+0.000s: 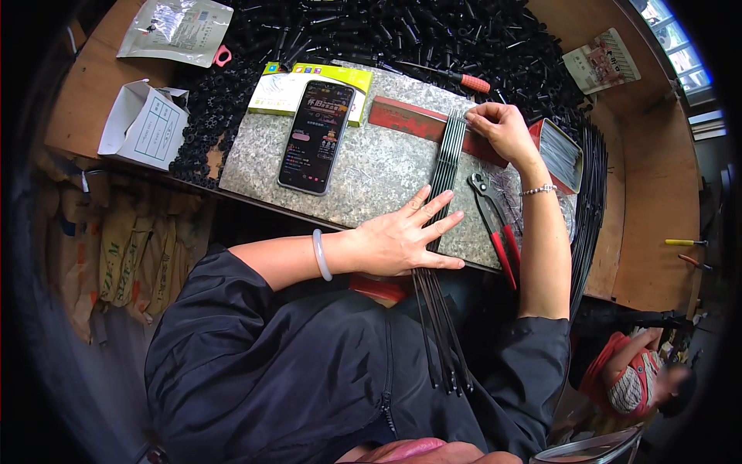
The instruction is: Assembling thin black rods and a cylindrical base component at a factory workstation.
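Observation:
A bundle of thin black rods (pixel 443 174) lies across the grey speckled slab, its far ends resting over a red metal bar (pixel 410 116). My left hand (pixel 398 238) is laid flat on the rods with its fingers spread. Below it the rods fan out past the table edge over my lap. At the far ends of the rods, my right hand (pixel 502 133) is closed in a pinch; what is between its fingertips is too small to make out. Red-handled pliers (pixel 495 224) lie on the slab just right of the rods.
A phone (pixel 315 139) leans on a green-and-white box (pixel 267 89). Black tubular parts (pixel 348 31) are heaped behind, with a red-handled tool (pixel 473 83). An open box of thin pins (pixel 558 155) and more long black rods (pixel 591 193) stand right. Another person (pixel 626 375) sits lower right.

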Demonstrator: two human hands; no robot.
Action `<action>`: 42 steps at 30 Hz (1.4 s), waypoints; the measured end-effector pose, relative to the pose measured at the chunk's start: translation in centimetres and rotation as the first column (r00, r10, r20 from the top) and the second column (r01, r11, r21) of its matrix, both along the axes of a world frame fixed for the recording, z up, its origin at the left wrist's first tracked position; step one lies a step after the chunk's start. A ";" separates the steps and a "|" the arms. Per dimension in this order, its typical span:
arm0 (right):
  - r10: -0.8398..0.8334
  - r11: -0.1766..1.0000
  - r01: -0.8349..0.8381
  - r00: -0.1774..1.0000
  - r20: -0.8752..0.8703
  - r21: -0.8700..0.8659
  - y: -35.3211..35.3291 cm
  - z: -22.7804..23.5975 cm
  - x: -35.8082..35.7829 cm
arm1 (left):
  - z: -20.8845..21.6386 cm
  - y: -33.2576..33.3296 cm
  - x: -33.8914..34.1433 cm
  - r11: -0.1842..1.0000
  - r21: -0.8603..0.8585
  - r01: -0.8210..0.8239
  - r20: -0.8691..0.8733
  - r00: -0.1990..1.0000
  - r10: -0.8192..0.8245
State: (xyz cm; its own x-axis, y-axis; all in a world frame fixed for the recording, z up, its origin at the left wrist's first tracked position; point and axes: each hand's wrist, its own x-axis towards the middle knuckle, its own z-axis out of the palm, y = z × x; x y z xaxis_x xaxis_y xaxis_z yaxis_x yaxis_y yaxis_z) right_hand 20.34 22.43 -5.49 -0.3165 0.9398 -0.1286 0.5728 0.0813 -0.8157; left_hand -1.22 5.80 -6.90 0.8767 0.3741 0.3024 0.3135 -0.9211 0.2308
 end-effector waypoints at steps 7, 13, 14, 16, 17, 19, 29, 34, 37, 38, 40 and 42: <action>0.037 0.997 -0.032 0.997 -0.069 0.077 0.0 0.1 -0.3 | 0.0 0.1 0.1 0.999 0.034 -0.002 -0.011 1.000 0.002; 0.052 0.996 -0.055 0.998 0.046 0.064 -0.2 0.7 -0.6 | -0.1 -0.1 0.1 1.000 0.024 -0.010 0.014 1.000 0.009; 0.053 0.993 -0.056 0.998 0.023 0.103 -0.4 0.8 -0.9 | -0.1 -0.1 0.1 1.000 0.005 -0.008 0.013 1.000 0.008; 0.063 0.987 -0.061 0.998 -0.005 0.150 -0.5 0.6 -1.3 | -0.1 -0.1 0.2 1.000 -0.010 -0.003 0.014 1.000 0.004; 0.071 0.984 -0.062 0.996 -0.046 0.166 -0.3 0.2 -1.5 | -0.1 -0.1 0.3 1.000 -0.010 -0.003 0.014 1.000 0.003; 0.061 0.906 -0.010 0.992 -0.107 0.423 -0.2 -0.8 -1.6 | -0.1 0.0 0.5 1.000 -0.004 0.006 0.015 1.000 -0.006; -0.365 0.842 0.033 0.770 0.523 0.539 -5.6 3.8 11.8 | 0.2 -0.5 0.0 0.999 -0.044 0.013 0.042 0.999 -0.011; -0.434 0.762 0.037 0.770 0.467 0.647 -5.9 3.1 12.1 | 0.8 -1.3 -0.4 0.988 -0.139 0.070 0.166 0.985 -0.046; -0.495 0.618 0.046 0.799 0.343 0.784 -6.4 3.8 12.6 | 4.2 -2.5 -0.2 0.912 -0.359 0.198 0.303 0.949 -0.086; -0.548 0.602 0.158 0.795 0.261 0.782 -6.9 4.5 12.4 | 6.1 -2.6 -0.1 0.899 -0.360 0.249 0.371 0.923 -0.107; -0.579 0.523 0.277 0.809 0.098 0.806 -8.3 6.0 11.3 | 8.2 -2.7 0.1 0.859 -0.401 0.318 0.415 0.899 -0.138; -0.502 0.550 0.369 0.863 -0.057 0.749 -11.1 8.0 9.0 | 10.0 -3.0 0.3 0.821 -0.424 0.383 0.471 0.867 -0.162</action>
State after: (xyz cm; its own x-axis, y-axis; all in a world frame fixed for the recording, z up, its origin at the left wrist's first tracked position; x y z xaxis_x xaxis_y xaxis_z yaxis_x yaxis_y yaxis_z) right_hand 29.36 11.35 2.56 0.1180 0.7614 0.6374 0.8053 0.3023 -0.5101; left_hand -0.94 2.84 3.08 0.8075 0.3311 0.4882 -0.1539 -0.6806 0.7163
